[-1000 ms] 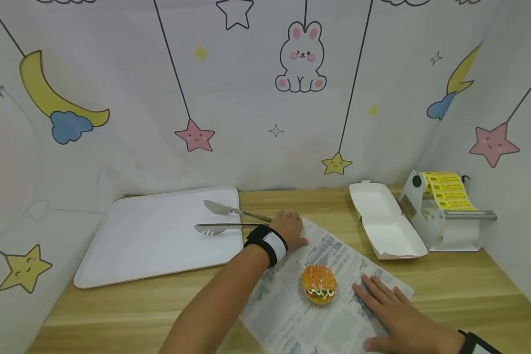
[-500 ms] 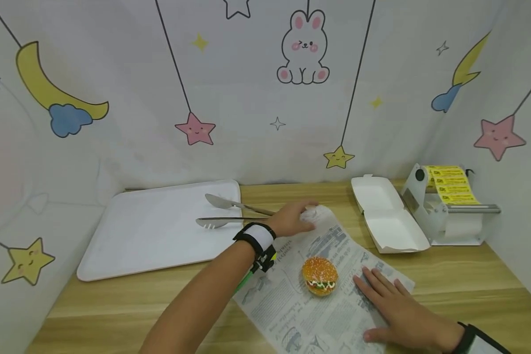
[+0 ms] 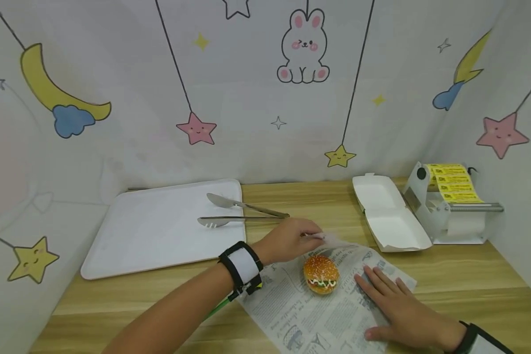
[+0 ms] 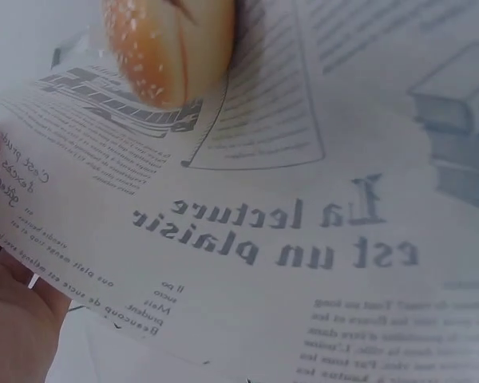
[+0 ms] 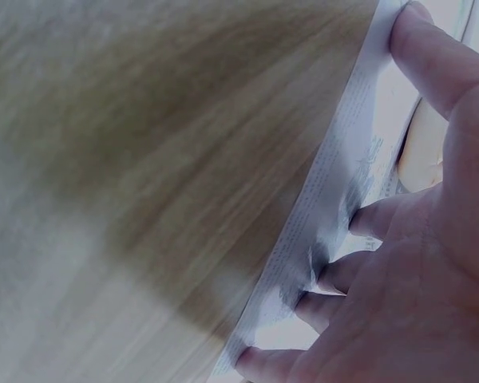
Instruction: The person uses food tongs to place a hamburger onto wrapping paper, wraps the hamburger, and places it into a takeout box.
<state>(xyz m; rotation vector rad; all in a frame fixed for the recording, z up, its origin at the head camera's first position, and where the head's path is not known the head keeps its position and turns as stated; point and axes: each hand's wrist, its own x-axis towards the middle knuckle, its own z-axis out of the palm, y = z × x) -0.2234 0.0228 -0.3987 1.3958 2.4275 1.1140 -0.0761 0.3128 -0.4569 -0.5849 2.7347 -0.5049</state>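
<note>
A hamburger (image 3: 320, 274) with a sesame bun lies on a newsprint-patterned sheet of wrapping paper (image 3: 301, 314). My left hand (image 3: 287, 240) pinches the paper's far corner between thumb and fingers, lifted and bent toward the hamburger. In the left wrist view, the raised paper (image 4: 263, 183) spreads beside the bun (image 4: 172, 48), with part of my left hand (image 4: 20, 311) at its edge. My right hand (image 3: 400, 312) rests with spread, straight fingers on the paper's right side. The right wrist view shows the fingertips of this hand (image 5: 431, 255) touching the paper near its edge.
Metal tongs (image 3: 248, 218) lie partly on a white tray (image 3: 159, 231) at the left. Behind the paper, to the right, stands an opened white takeaway box (image 3: 391, 226). Beside it is a label dispenser (image 3: 456, 209) with yellow stickers. A patterned curtain (image 3: 248, 98) backs the wooden table (image 3: 128, 305).
My left hand has taken up the paper's far corner and drawn it toward the hamburger, clear of the tongs' handles. My right hand has stayed on the paper.
</note>
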